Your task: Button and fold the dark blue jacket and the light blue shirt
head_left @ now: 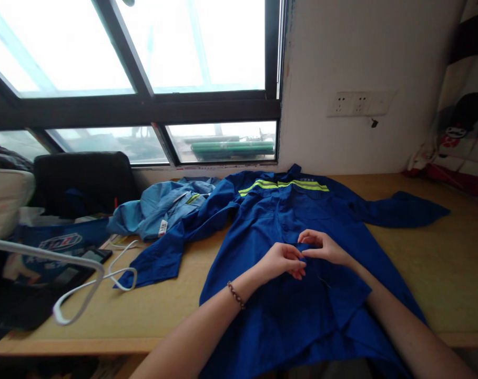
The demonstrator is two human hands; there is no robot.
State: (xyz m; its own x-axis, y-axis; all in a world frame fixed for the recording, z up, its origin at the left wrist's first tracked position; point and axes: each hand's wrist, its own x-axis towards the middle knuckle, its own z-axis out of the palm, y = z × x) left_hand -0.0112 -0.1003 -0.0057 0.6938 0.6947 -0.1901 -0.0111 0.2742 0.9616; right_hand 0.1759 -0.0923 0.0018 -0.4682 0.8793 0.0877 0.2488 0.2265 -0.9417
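Observation:
A dark blue work jacket (254, 252) with yellow and grey reflective stripes across the chest lies spread front up, its lower part hanging over the table's near edge. Over the middle of its front, my left hand (283, 261) and my right hand (324, 247) meet almost fingertip to fingertip. The fingers of both are curled, thumb against fingers. Whatever is pinched between them is too small or hidden to make out. Below my right hand, a thin pale line shows on the cloth. A braided bracelet (235, 296) circles my left wrist.
On the wooden table (439, 273), a light blue garment (155, 205) with a white tag lies crumpled at the left. A white cable (81, 310) loops across the left front. Bags and a black chair back (84, 176) stand beyond; windows and a wall socket (349, 103) are behind.

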